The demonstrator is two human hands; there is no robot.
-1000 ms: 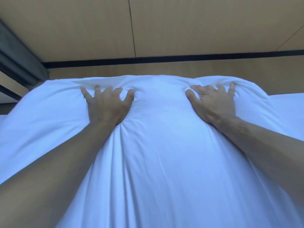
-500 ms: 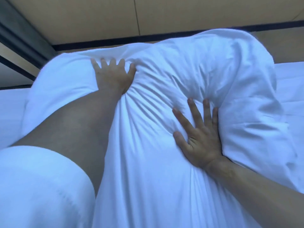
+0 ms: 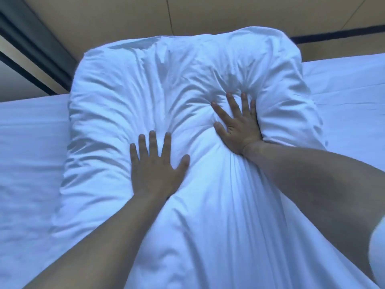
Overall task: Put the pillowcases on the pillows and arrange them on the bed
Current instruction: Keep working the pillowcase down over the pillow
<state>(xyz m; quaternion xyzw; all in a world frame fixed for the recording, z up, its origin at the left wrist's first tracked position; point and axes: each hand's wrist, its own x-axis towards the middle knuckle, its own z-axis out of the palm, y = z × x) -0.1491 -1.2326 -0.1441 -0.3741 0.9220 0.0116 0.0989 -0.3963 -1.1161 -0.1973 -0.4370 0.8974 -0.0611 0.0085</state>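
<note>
A white pillow in a white pillowcase lies on the white bed, its far end against the tan headboard. The left hand rests flat on the pillow's near-centre, fingers straight and spread. The right hand presses flat into the pillow farther and to the right, fingers extended, forming a deep dent with radiating creases. Loose pillowcase fabric trails in folds toward the near edge, between both forearms.

Both arms reach forward, left hand and right hand pressing flat, fingers spread.
</note>
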